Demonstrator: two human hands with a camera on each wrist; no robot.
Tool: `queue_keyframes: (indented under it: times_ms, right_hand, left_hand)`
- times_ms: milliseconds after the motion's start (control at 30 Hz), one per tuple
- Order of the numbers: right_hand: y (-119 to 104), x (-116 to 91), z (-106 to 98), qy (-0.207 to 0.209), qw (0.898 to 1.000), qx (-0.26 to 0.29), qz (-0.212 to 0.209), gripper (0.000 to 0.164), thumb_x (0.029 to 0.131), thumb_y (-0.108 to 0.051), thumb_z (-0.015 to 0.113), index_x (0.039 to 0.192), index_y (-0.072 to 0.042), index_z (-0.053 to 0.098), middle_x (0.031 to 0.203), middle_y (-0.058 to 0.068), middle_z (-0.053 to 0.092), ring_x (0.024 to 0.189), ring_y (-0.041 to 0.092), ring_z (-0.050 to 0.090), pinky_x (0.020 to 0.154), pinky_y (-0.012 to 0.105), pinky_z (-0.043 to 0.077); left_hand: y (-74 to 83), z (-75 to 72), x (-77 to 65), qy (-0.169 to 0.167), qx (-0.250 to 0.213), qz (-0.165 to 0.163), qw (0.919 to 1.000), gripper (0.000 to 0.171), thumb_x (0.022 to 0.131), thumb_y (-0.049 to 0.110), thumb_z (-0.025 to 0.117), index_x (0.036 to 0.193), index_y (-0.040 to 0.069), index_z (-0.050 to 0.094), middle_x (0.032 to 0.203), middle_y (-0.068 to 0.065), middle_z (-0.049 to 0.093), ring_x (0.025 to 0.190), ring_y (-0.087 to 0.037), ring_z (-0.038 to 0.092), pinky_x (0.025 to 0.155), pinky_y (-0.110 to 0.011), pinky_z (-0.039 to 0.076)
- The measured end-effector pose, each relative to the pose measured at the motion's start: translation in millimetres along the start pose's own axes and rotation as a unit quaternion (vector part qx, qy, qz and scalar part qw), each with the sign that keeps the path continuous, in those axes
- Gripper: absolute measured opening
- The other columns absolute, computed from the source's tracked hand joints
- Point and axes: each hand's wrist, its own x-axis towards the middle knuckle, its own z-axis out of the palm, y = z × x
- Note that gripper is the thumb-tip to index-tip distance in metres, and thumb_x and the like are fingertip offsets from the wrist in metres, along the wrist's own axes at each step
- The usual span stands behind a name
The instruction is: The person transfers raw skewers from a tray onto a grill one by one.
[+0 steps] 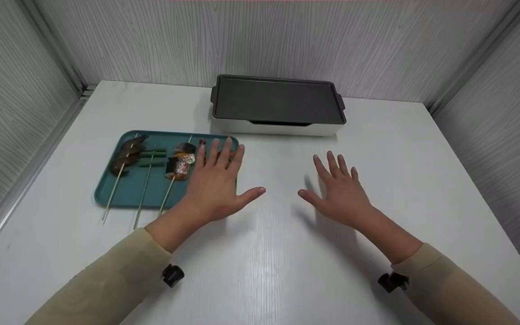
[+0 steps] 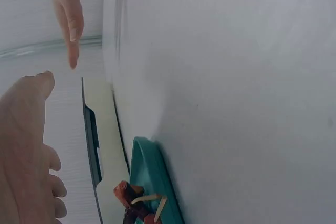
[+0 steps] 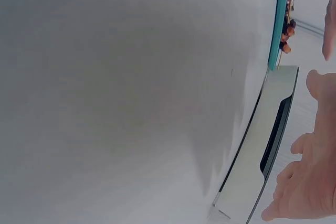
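My left hand (image 1: 215, 187) hovers palm down with fingers spread, overlapping the right part of a teal tray (image 1: 129, 194) in the head view. Nothing is in its grasp. On the tray lie several skewers: one with brown curved pieces (image 1: 127, 155), one with green stalks (image 1: 152, 153), and one with dark, silvery chunks (image 1: 178, 166). Reddish food (image 2: 125, 192) at the tray's right end shows in the left wrist view, largely hidden by the hand in the head view. My right hand (image 1: 343, 196), its fingers also spread and holding nothing, hangs above the white table (image 1: 269, 271).
A flat griddle (image 1: 280, 99) with a dark plate and white base stands at the back middle of the table. Skewer sticks (image 1: 140, 207) jut over the tray's near edge. Pale wood-grain panels (image 1: 151, 40) enclose the back and both sides.
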Motion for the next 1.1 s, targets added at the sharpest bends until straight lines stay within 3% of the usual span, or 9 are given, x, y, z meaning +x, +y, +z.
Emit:
queue_keyframes:
  times_ms: [167,367,567,833,1100]
  right_hand:
    - [-15,1,5,-0.008,1.0,0.002,-0.026,0.097,0.1,-0.079,0.045,0.173,-0.022,0.014,0.177,0.014,0.004,0.163,0.038,-0.001,0.127,0.067,0.007]
    - [-40,3,8,-0.033,0.998,-0.001,-0.062,0.095,0.1,-0.077,0.046,0.172,-0.024,0.014,0.177,0.01,0.004,0.163,0.035,0.001,0.128,0.067,0.009]
    - [-66,8,8,-0.064,0.994,-0.012,-0.093,0.093,0.1,-0.076,0.047,0.172,-0.025,0.016,0.178,0.007,0.006,0.163,0.032,0.002,0.128,0.065,0.01]
    - [-92,13,14,-0.09,0.988,-0.012,-0.122,0.092,0.1,-0.078,0.046,0.172,-0.029,0.017,0.178,0.005,0.008,0.164,0.03,0.002,0.129,0.063,0.012]
    - [-112,19,23,-0.114,0.984,-0.006,-0.139,0.094,0.099,-0.08,0.044,0.172,-0.029,0.015,0.178,0.002,0.006,0.164,0.027,0.0,0.129,0.063,0.011]
  left_hand:
    - [-26.4,-17.3,-9.4,-0.005,-0.006,-0.001,1.0,0.108,0.097,0.085,0.038,0.172,0.011,0.013,0.177,-0.019,0.008,0.162,-0.041,0.002,0.129,-0.061,-0.003]
    - [-70.0,-38.4,-26.6,0.007,-0.016,0.003,0.9998,0.105,0.1,0.082,0.037,0.171,0.007,0.015,0.175,-0.023,0.013,0.161,-0.045,0.007,0.128,-0.064,0.0]
    - [-112.9,-53.3,-45.9,0.016,-0.015,-0.017,0.9996,0.103,0.102,0.077,0.042,0.169,0.003,0.019,0.173,-0.028,0.016,0.159,-0.05,0.013,0.128,-0.066,0.002]
    - [-159.3,-56.7,-64.3,0.004,-0.017,-0.043,0.9989,0.1,0.104,0.07,0.047,0.168,-0.002,0.02,0.169,-0.035,0.02,0.155,-0.057,0.017,0.125,-0.071,0.001]
    - [-193.7,-50.6,-79.3,-0.023,-0.014,-0.052,0.9983,0.098,0.106,0.066,0.047,0.166,-0.007,0.021,0.165,-0.039,0.022,0.152,-0.06,0.019,0.125,-0.071,-0.001]
